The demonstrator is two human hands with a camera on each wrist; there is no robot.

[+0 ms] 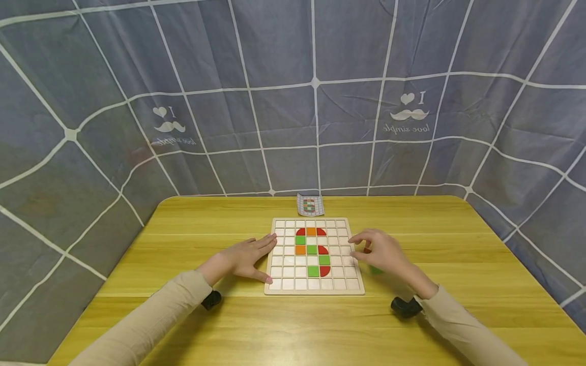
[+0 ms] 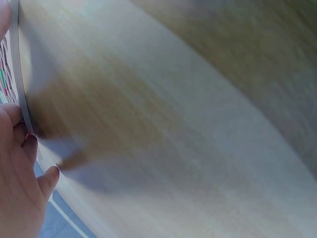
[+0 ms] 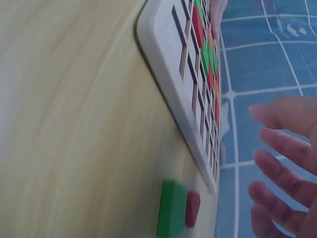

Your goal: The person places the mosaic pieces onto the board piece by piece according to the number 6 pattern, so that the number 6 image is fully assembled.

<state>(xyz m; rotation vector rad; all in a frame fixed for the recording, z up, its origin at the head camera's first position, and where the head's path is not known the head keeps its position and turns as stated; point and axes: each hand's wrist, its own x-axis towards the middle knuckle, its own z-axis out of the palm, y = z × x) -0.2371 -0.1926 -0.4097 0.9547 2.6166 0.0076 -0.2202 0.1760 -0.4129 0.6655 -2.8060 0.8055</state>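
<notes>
A pale wooden grid board [image 1: 316, 292] lies on the table, with several red, orange and green pieces set in its squares. My left hand [image 1: 251, 257] rests at the board's left edge, thumb and fingers spread. My right hand [image 1: 383, 250] hovers by the right edge, fingers bent and apart from the thumb. Between those fingertips I see nothing in the right wrist view. Below that hand, a green block [image 3: 171, 208] and a red piece [image 3: 192, 209] stand on the table beside the board; in the head view the hand partly hides them.
Behind the board lies a small printed card [image 1: 310, 205] showing a coloured grid pattern. A grey curtain [image 1: 284, 117] with white lines hangs along the back and sides of the wooden table [image 1: 293, 330]. Black rounded devices [image 1: 405, 307] sit by both wrists.
</notes>
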